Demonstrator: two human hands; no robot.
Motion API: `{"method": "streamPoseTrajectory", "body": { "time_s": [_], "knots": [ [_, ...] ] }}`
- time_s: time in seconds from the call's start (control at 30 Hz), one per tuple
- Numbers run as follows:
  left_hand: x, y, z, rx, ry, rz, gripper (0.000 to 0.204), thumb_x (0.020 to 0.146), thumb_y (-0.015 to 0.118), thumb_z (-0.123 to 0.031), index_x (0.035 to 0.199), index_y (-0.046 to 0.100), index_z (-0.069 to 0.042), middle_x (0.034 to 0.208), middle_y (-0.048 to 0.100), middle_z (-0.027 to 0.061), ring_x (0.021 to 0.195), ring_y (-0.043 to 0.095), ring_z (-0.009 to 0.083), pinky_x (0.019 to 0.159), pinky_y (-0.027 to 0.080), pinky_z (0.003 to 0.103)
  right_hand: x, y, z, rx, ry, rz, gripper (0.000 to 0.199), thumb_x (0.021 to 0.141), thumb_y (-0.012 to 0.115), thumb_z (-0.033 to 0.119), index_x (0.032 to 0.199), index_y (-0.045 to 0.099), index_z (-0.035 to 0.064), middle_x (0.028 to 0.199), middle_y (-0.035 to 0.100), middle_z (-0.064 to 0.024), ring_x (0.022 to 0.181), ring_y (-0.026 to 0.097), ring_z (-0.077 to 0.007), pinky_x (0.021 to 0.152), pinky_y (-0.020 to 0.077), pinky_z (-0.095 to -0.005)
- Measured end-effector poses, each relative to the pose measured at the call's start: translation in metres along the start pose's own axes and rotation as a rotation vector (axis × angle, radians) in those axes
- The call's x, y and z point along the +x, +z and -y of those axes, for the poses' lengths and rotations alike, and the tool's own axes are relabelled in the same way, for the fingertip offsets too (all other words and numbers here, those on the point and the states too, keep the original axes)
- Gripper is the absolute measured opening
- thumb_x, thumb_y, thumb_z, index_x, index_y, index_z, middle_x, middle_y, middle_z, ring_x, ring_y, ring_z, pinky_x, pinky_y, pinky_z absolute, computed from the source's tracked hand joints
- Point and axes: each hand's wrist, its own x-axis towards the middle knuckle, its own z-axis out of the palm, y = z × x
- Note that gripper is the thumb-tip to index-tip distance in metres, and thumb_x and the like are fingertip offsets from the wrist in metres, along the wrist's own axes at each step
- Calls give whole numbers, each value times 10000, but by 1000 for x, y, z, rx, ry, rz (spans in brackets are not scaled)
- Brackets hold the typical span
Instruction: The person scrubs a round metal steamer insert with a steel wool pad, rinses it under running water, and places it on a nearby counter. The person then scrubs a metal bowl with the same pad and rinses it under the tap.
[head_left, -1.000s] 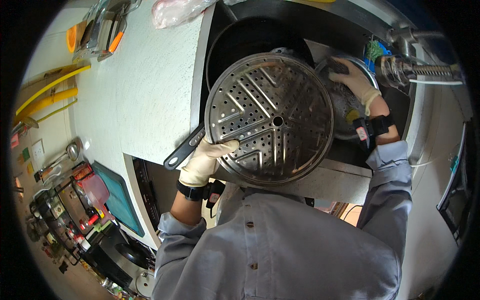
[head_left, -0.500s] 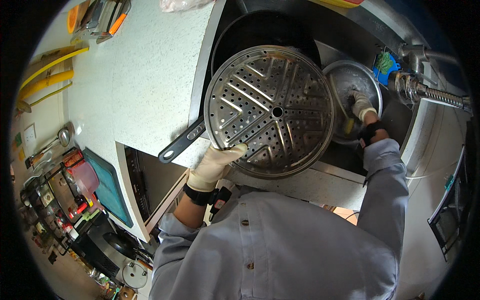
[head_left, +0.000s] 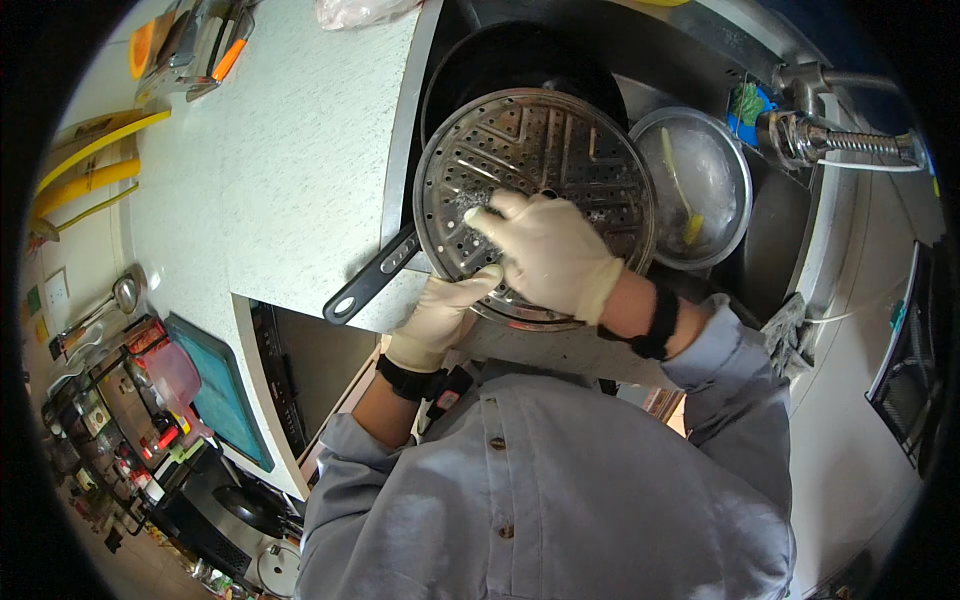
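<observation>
A round perforated metal steamer plate (head_left: 560, 150) is tilted over the dark sink. My left hand (head_left: 440, 315), in a pale glove, grips its near rim from below. My right hand (head_left: 545, 250), also gloved, lies flat on the plate's face with a small scouring pad (head_left: 482, 213) under its fingertips. Behind the plate sits a black frying pan (head_left: 500, 60), and its handle (head_left: 372, 288) sticks out over the counter edge toward me.
A metal bowl (head_left: 690, 185) holding soapy water and a yellow utensil lies in the sink to the right. A faucet (head_left: 830, 140) juts in from the far right. The speckled counter (head_left: 290, 170) runs along the left, with yellow tools at its far edge.
My right hand left the metal bowl and came onto the steamer plate's face. The plate has dropped lower and nearer to me, still held by my left hand.
</observation>
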Motion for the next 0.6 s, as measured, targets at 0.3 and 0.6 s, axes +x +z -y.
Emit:
{"method": "streamPoseTrajectory", "body": {
  "time_s": [0.3, 0.6],
  "knots": [
    [5, 4, 0, -97, -2, 100, 427, 870, 549, 68, 1288, 516, -11, 1200, 588, 52, 1047, 585, 156, 944, 454, 314, 0, 11, -22, -212, -37, 124, 193, 793, 546, 80, 954, 651, 60, 855, 628, -99, 811, 632, -290, 695, 509, -410],
    [-1, 12, -6, -172, -44, 66, 442, 870, 548, 73, 1300, 512, -21, 1206, 593, 44, 1096, 560, 152, 967, 440, 317, -5, 8, -27, -276, 4, 158, 275, 788, 576, 99, 1048, 665, 97, 911, 630, -86, 858, 624, -285, 742, 498, -402]
  ]
}}
